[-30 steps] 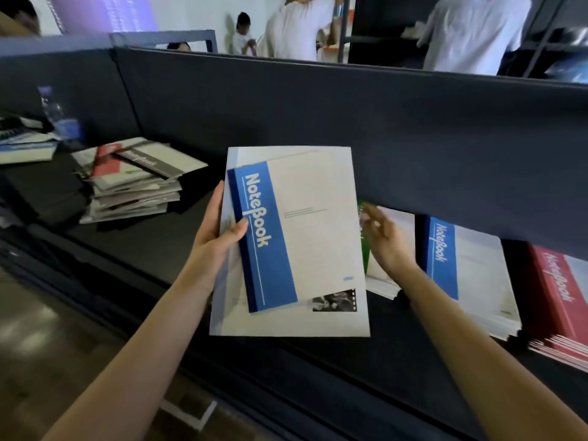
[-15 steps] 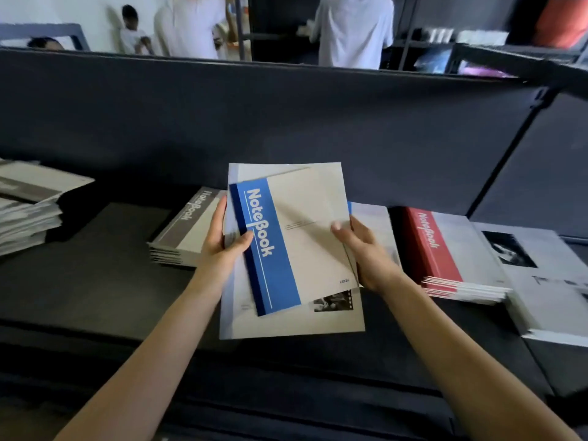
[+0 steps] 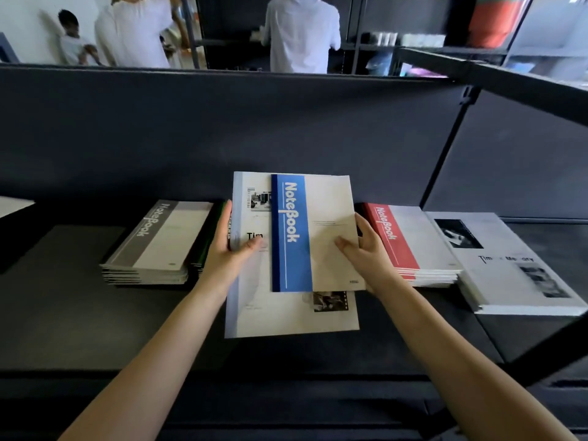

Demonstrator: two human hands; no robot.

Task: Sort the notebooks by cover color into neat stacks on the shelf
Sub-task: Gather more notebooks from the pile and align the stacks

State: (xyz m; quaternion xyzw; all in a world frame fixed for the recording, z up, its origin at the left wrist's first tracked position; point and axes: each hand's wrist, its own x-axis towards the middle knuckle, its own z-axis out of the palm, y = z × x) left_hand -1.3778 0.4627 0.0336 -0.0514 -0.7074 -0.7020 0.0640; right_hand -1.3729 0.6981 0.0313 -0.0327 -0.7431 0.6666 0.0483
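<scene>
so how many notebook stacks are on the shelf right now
4: a grey stack at left, a green stack edging out behind the left hand, a red stack right of the right hand, a white photo-cover stack far right. The held notebooks may hide another.

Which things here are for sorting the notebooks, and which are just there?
For the job: blue notebook in the right hand, white notebook in the left hand, gray stack, red stack, white stack, shelf.

Just there: people beyond the partition, far racks.
</scene>
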